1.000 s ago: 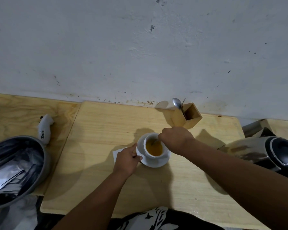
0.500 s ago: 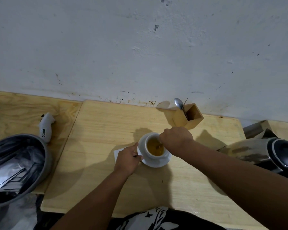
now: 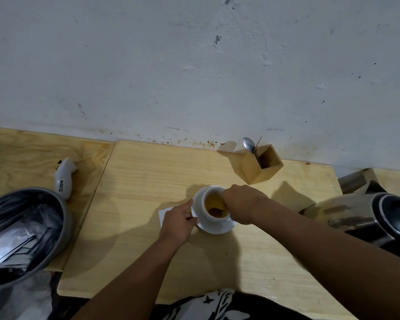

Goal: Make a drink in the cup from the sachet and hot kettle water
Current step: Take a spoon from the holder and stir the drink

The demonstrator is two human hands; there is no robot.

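A white cup [image 3: 207, 197] stands on a white saucer [image 3: 217, 228] in the middle of the wooden board. It holds an amber drink [image 3: 211, 202] with a brown patch near the front. My right hand [image 3: 243, 202] hovers over the cup's right rim, fingers closed on what looks like a spoon dipped into the drink; the hand hides most of it. My left hand [image 3: 177, 221] pinches the saucer's left edge. A white sachet paper [image 3: 164, 213] lies flat under that hand.
A steel kettle [image 3: 356, 215] with a black lid lies at the right. A wooden box [image 3: 255, 169] holding a spoon [image 3: 248, 144] stands behind the cup by the wall. At the left sit a metal bowl [image 3: 65, 218] of foil packets and a white handle-shaped tool [image 3: 64, 179].
My right hand has shifted slightly around the cup's rim, and a brown patch now shows in the drink. My left hand stays on the saucer's edge.
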